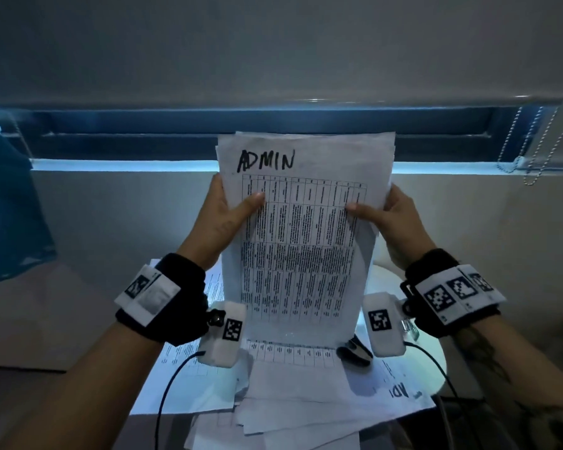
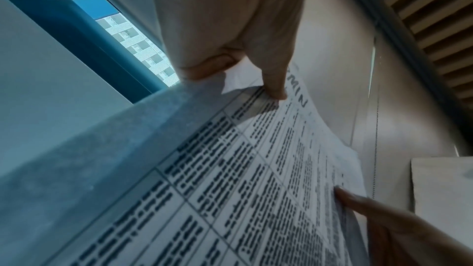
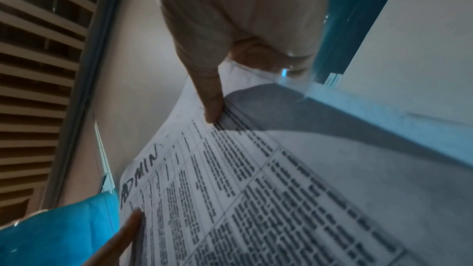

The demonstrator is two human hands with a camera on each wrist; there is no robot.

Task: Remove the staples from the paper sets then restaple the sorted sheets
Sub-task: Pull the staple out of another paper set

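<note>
The paper set (image 1: 301, 241) hides both hands' fingers; its print is blurred.

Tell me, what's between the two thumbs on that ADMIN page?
Only the printed table of the ADMIN sheets. The left hand and right hand pinch opposite edges, and the head view shows nothing else between their thumbs.

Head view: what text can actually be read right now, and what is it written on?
"ADMIN": handwritten in black marker atop the paper stack both hands hold upright.
Printed table below it: too small to read.
Partial marker letters on a sheet lying on the table: cut off, unreadable.
Wristband square codes: no words.
</note>
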